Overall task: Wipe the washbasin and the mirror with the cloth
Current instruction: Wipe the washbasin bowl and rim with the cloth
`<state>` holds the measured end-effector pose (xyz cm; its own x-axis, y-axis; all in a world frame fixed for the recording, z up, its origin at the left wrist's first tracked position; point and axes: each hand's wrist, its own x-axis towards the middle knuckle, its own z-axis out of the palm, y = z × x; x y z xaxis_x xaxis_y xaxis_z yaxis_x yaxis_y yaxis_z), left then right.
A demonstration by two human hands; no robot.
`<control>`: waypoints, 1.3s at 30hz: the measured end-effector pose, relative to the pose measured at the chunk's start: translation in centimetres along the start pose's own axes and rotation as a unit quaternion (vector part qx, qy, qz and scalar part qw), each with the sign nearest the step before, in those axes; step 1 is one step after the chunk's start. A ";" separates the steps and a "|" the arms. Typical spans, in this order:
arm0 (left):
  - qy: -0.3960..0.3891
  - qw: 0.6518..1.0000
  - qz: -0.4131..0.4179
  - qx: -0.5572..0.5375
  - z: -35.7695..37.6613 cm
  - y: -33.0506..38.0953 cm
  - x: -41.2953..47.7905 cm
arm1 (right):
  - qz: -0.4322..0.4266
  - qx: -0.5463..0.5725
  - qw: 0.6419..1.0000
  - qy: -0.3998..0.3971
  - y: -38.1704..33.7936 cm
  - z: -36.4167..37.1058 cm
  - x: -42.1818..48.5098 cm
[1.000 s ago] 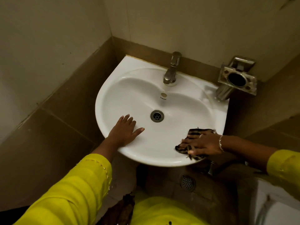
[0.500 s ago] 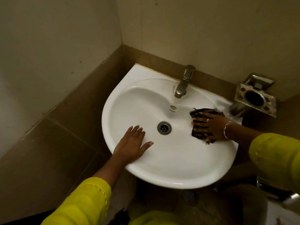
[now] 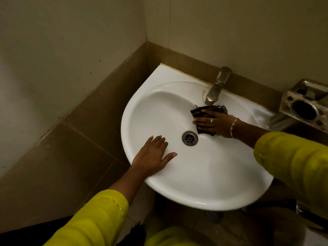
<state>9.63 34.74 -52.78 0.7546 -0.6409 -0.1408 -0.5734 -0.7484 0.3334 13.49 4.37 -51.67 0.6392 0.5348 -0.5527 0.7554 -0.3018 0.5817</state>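
washbasin [image 3: 204,183], white, corner-mounted; dark striped cloth [image 3: 199,110] in bowl

cloth lies on the back slope of the bowl, just below the tap [image 3: 215,87] and beside the drain [image 3: 190,138]; its long axis seems to run from tap towards drain, though much of it is covered. right hand [image 3: 213,124] presses flat on the cloth, fingers straight, pointing left. left hand [image 3: 152,157] rests flat on the near left rim, fingers extended, pointing towards the back wall, holding nothing. metal holder [image 3: 303,109] on the wall at right
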 end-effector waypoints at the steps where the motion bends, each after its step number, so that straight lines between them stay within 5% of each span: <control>1: -0.001 1.000 -0.004 0.003 0.0 0.0 0.0 | 0.009 0.002 1.000 -0.013 -0.2 0.5 -0.6; 6: -0.015 1.000 -0.015 0.018 0.1 0.1 0.0 | 0.046 -0.002 0.997 -0.053 -1.4 1.3 -3.9; 10: 0.004 1.000 -0.025 0.016 0.0 -0.1 0.0 | 0.095 0.096 0.991 0.001 -3.6 1.6 -6.3; 17: 0.047 0.998 -0.034 -0.006 -0.2 0.1 -0.3 | 0.149 0.245 0.936 -0.206 -9.0 1.8 -8.6; 22: 0.032 0.997 -0.029 -0.061 -1.0 0.1 0.1 | 0.097 0.382 0.881 -0.262 -11.1 -1.0 -8.1; 33: 0.107 0.989 -0.024 -0.096 -3.0 -2.9 0.9 | -0.048 0.667 0.735 -0.112 -14.1 -7.9 -2.9; 39: 0.165 0.971 -0.025 -0.170 -3.1 -3.4 0.9 | -0.066 0.699 0.706 0.089 -14.7 -11.7 3.6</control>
<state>13.21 37.24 -51.18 0.8726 -0.4728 0.1228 -0.4366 -0.6420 0.6303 2.99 19.91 -55.21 0.6158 0.6840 -0.3911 0.2903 -0.6584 -0.6945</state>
